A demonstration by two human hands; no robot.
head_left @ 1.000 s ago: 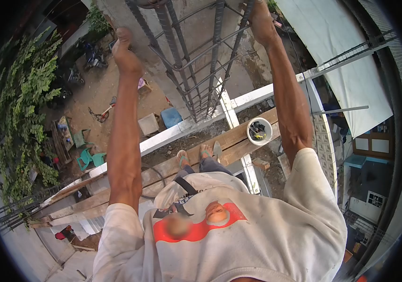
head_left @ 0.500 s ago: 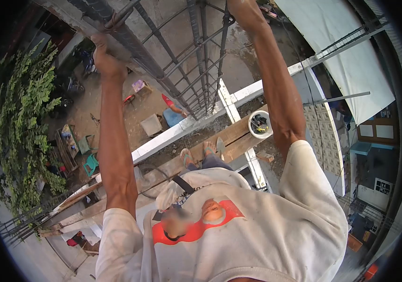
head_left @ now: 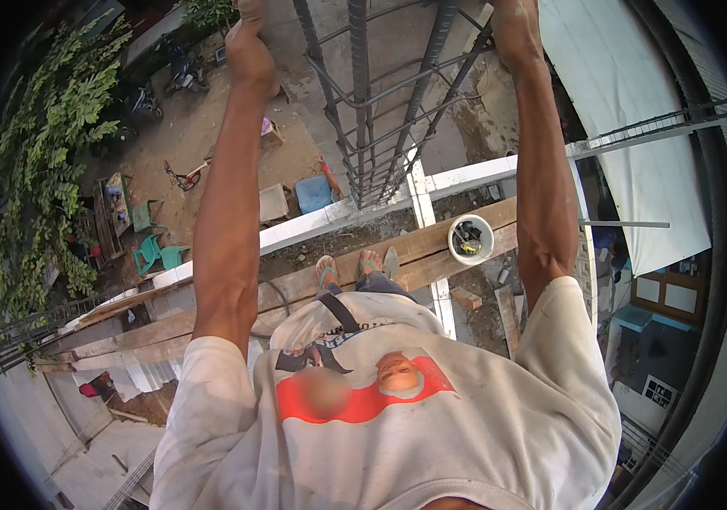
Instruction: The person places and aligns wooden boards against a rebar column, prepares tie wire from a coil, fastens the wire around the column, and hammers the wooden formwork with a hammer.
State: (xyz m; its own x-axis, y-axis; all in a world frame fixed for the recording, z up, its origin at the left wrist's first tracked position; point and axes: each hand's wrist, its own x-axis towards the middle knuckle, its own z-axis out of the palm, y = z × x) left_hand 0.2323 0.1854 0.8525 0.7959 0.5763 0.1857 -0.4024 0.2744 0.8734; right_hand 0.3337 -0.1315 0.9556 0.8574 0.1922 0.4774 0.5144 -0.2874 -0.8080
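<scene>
A tall cage of ribbed steel rebar (head_left: 359,76), tied with thinner cross bars, rises from below between my raised arms. My left hand (head_left: 251,55) is at the top edge, left of the cage and apart from it in the picture. Its fingers are mostly cut off by the frame, so its grip does not show. Just right of the cage, my right hand (head_left: 516,30) reaches up beside the bars. Its fingers lie beyond the top edge, and whether it touches a bar is unclear.
My sandalled feet (head_left: 369,262) stand on wooden planks (head_left: 423,242) high above the ground. A white bucket (head_left: 487,246) with dark and yellow items sits on them. A white concrete beam (head_left: 304,228) runs behind. Green chairs (head_left: 147,253) and motorbikes (head_left: 185,75) are far below.
The view has turned, so the rebar cage now appears more upright and central. Both hands appear farther right in the picture, and the left hand no longer overlaps the bars.
</scene>
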